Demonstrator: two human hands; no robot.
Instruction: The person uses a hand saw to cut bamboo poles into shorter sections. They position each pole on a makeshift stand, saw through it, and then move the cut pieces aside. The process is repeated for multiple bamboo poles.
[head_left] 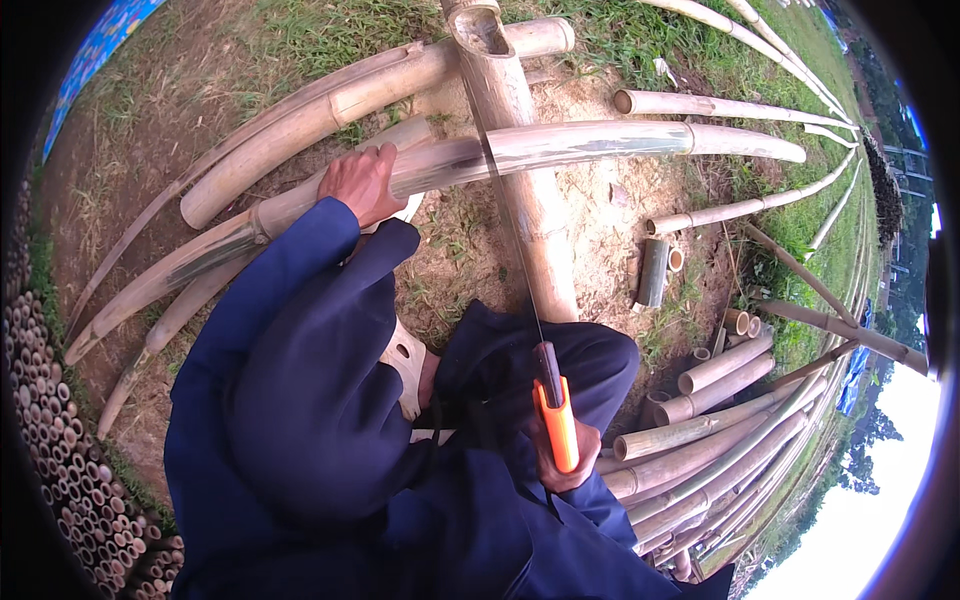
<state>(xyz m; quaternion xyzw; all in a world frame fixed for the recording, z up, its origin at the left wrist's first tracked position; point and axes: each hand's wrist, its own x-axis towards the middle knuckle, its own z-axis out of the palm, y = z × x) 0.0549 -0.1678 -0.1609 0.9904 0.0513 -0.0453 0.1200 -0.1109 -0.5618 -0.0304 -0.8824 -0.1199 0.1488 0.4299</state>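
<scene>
My right hand (582,458) grips the orange handle of a hand saw (556,425). The long thin blade runs away from me and crosses a thick bamboo pole (590,140); whether its teeth have cut in, I cannot tell. To the left of the blade, my left hand (362,184) is wrapped over that same pole. Under the pole, a stout bamboo log (545,235) lies lengthwise in front of me, with a notch (483,32) cut near its far end. My bent knees in dark trousers are on either side of the log's near end.
Other bamboo poles (290,130) lie at the left and far side. Short cut pieces (653,272) rest on the sawdust-covered ground (600,210) at right. A pile of long poles (700,470) stands near my right side, and stacked bamboo tubes (75,480) fill the lower left.
</scene>
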